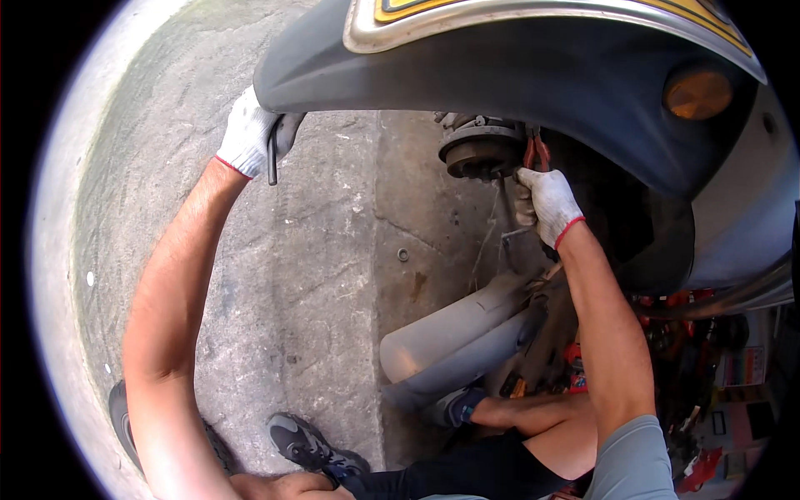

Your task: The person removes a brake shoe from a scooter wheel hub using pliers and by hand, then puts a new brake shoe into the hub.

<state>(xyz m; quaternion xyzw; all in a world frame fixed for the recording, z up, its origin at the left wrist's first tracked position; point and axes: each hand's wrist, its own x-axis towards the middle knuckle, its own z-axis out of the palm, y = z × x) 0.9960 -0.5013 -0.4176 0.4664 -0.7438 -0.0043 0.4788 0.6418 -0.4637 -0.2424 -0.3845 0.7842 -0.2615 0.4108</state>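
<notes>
A: What's biggest here, and what can't you make out?

B: The dark scooter body (533, 75), arching across twelve to three o'clock. Its top is cut off by the rim, and the space under its skirt is black shadow. Below it, at five o'clock, a pale grey exhaust pipe (454, 329) runs long axis from seven toward one, its upper end hidden behind the right forearm.

A: Any open room?

B: The concrete floor (317, 275) spreads wide from six to eleven o'clock, with one small washer (403, 254) lying alone on it.

A: And the hands?

B: The left hand (250, 133), gloved white, clenches the skirt's lower edge at eleven, with a thin dark tool (272, 154) hanging straight down beside the fingers. The right hand (546, 204), also gloved, grips red-handled pliers (535, 152) pointing up toward twelve, their tip lost in shadow just beside the round wheel hub (483, 150).
</notes>
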